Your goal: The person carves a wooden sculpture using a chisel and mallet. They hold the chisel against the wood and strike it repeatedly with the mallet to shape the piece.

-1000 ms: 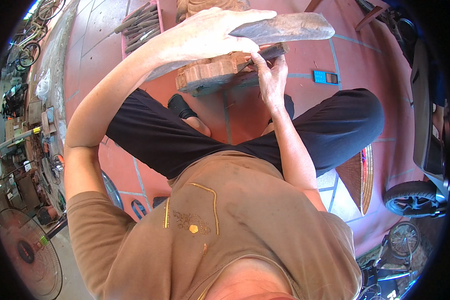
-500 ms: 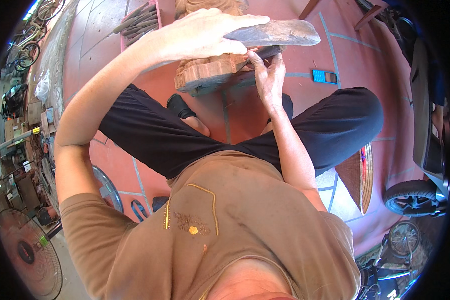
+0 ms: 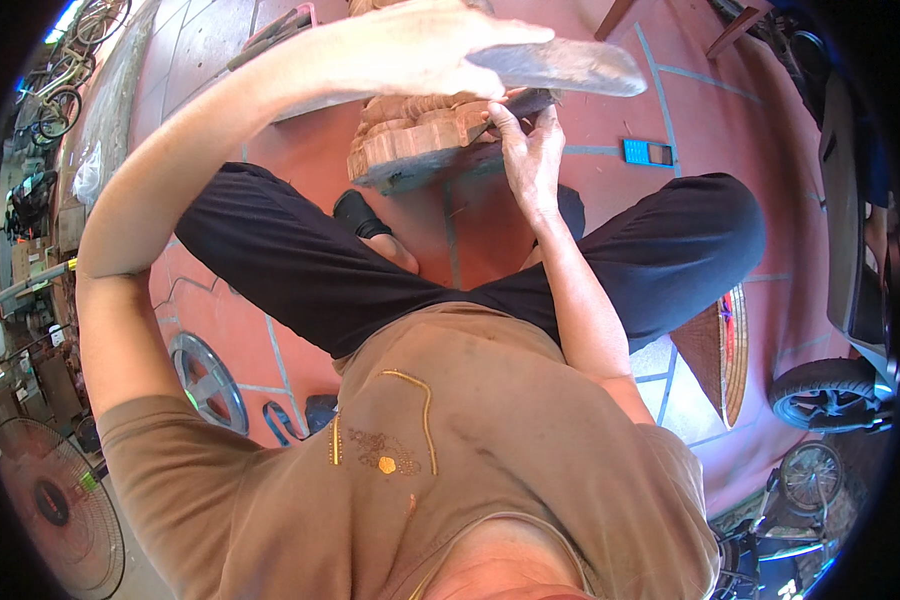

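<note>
My left hand (image 3: pixel 420 55) is closed around a long, flat wooden mallet (image 3: pixel 580 66), whose broad rounded end reaches out to the right. Just below that end, my right hand (image 3: pixel 532 165) grips a dark chisel (image 3: pixel 528 101) between thumb and fingers. The chisel's thin end slants down to the left, at the edge of a carved wooden block (image 3: pixel 410 143); whether it touches the wood I cannot tell. Lobed, rounded shapes cover the block, which sits on the floor beyond my feet. My left hand and forearm hide part of it.
A pink tray (image 3: pixel 292 22) of tools is partly behind my left arm. A blue phone-like object (image 3: pixel 648 152) lies on the red tiles (image 3: pixel 610 115). Right of my knee stands a woven conical hat (image 3: pixel 715 350); farther right is a motorbike wheel (image 3: pixel 820 395). A fan (image 3: pixel 55 505) is at lower left.
My left elbow has swung out to the left, and its forearm now covers more of the tool tray. The mallet has shifted slightly right. My right hand has edged slightly left with the chisel.
</note>
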`<state>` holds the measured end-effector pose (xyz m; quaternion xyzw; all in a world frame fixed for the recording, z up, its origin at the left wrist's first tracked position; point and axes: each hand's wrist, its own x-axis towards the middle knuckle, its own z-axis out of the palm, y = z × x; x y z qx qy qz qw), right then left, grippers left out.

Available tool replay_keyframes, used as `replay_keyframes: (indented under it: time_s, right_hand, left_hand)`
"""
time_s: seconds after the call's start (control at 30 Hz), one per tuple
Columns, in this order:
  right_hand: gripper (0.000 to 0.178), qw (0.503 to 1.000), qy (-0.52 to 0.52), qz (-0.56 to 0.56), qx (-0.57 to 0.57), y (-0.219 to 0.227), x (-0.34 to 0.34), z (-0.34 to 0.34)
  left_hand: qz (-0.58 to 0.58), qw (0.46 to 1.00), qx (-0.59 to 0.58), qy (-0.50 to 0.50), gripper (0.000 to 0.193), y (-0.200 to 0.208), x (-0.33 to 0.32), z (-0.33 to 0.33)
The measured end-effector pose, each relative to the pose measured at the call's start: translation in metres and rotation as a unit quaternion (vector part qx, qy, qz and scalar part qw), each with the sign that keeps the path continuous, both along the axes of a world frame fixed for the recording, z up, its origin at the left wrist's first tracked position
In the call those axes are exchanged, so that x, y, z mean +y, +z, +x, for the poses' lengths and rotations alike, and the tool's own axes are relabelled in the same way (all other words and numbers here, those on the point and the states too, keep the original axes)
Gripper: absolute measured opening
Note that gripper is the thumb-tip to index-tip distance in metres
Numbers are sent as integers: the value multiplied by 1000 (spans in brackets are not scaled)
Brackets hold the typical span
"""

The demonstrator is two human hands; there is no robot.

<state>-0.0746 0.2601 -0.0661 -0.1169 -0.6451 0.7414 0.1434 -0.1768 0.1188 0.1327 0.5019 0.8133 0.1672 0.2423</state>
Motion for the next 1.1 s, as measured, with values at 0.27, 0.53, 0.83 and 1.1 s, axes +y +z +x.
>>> replay_keyframes:
  time_s: [0.27,0.53,0.83,1.1]
  right_hand:
    - [22,997,20,75,2,0,1,-2]
    - [20,1000,15,25,0,-1,-2,-3]
    - [21,1000,20,3,-6,-4,1,-4]
    - [21,999,-4,-51,18,-4,-5,-10]
  left_hand:
    - [29,984,103,140,60,7,14,28]
    - [4,1000,21,15,70,19,11,0]
    - [74,995,11,60,70,35,30,18]
    - [80,995,33,55,74,15,6,11]
